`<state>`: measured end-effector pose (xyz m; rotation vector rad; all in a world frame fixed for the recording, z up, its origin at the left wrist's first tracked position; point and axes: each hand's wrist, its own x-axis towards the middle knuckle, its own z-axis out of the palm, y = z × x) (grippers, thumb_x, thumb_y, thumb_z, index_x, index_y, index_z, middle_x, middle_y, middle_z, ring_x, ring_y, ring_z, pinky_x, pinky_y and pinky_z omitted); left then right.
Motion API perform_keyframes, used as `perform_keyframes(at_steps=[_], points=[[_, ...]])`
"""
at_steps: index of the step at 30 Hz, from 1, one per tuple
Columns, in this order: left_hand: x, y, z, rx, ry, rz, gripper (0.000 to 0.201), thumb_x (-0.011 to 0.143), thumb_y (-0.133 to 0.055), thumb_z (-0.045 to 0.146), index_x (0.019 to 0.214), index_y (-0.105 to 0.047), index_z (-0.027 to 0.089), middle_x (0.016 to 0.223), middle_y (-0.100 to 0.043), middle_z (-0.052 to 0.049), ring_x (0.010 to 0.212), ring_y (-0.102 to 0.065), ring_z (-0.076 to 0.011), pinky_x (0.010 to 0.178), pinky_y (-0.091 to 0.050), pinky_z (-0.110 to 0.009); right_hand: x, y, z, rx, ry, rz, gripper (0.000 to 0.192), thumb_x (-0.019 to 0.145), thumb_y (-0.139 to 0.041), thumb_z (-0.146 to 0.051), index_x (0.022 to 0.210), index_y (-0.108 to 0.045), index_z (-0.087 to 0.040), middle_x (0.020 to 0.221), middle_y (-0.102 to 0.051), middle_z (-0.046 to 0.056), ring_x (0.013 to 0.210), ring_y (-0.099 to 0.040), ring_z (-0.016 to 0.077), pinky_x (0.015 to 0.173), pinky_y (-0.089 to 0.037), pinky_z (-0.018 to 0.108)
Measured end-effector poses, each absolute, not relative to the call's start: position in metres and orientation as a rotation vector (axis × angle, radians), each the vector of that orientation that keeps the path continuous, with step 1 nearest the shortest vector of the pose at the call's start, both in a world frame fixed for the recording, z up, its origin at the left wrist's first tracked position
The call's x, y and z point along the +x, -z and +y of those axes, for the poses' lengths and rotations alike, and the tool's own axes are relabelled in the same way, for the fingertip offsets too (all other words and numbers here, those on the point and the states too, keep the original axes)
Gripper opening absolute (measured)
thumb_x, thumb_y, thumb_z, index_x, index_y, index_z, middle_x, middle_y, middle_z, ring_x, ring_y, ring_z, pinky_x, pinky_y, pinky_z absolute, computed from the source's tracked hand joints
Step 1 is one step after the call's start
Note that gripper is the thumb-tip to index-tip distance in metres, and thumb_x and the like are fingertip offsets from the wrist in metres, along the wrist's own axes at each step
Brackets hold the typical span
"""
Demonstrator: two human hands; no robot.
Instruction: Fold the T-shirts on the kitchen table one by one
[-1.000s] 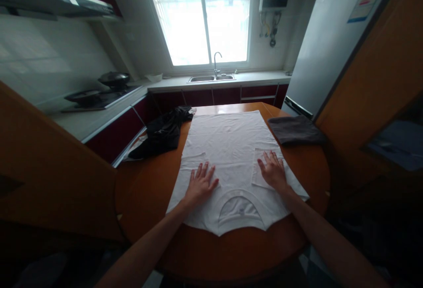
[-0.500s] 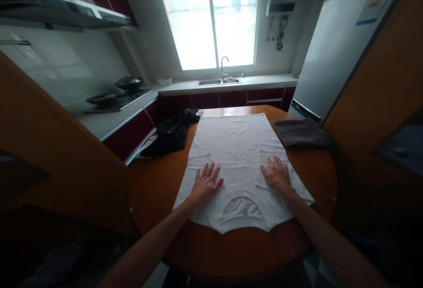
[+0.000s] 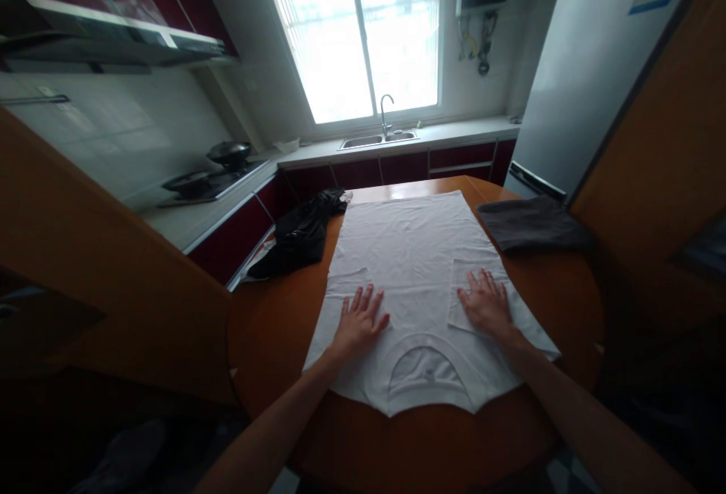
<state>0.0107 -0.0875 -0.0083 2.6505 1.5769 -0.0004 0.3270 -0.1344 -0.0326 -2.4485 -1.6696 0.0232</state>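
A white T-shirt (image 3: 414, 252) lies spread on the round wooden table (image 3: 272, 335), its neckline toward me and its hem at the far side. Both sleeves are folded inward over the body. My left hand (image 3: 361, 321) rests flat on the left sleeve, fingers spread and pointing away from me. On the right sleeve lies my right hand (image 3: 486, 303), also flat with the fingers apart. Neither hand grips the cloth. Part of each sleeve is hidden under the hands.
Black crumpled clothing (image 3: 300, 233) lies on the table's left side. A folded dark grey cloth (image 3: 530, 223) sits at the right. Beyond the table are a counter with a sink (image 3: 374, 141), a stove with pans (image 3: 227, 153) at left, and a fridge (image 3: 578, 78) at right.
The view has tilted and shifted slightly, so everything appears a little displaced. Both hands stay flat on the folded sleeves, and the shirt looks the same.
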Motion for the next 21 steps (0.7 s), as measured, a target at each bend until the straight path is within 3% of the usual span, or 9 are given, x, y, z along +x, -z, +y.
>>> perform_keyframes(at_steps=[7,14,21], points=[[0.009,-0.002,-0.089,2.560,0.089,1.577,0.066,0.101,-0.035,0.058,0.161,-0.031,0.029,0.169,-0.015,-0.006,0.156,-0.011,-0.0329,0.124,-0.015,-0.059,0.328,0.056,-0.127,-2.429,0.072,-1.671,0.064,0.098,-0.034,-0.048,0.152,-0.049,-0.017,0.162,-0.037,0.015,0.152,-0.028,0.0298,0.121,-0.021,0.051],[0.009,-0.003,-0.089,2.532,0.076,1.593,0.065,0.102,-0.034,0.055,0.161,-0.028,0.028,0.169,-0.012,-0.006,0.157,-0.008,-0.0313,0.124,-0.011,-0.058,0.327,0.057,-0.125,-2.396,0.070,-1.663,0.064,0.099,-0.033,-0.047,0.152,-0.048,-0.014,0.161,-0.037,0.017,0.152,-0.028,0.0310,0.121,-0.020,0.052],[0.008,-0.003,-0.086,2.593,-0.015,1.554,0.060,0.102,-0.045,0.048,0.158,-0.038,0.026,0.168,-0.023,-0.010,0.155,-0.017,-0.0352,0.122,-0.019,-0.061,0.326,0.042,-0.133,-2.345,0.009,-1.649,0.060,0.101,-0.034,-0.043,0.150,-0.049,-0.011,0.162,-0.035,0.020,0.152,-0.027,0.0326,0.119,-0.019,0.059]])
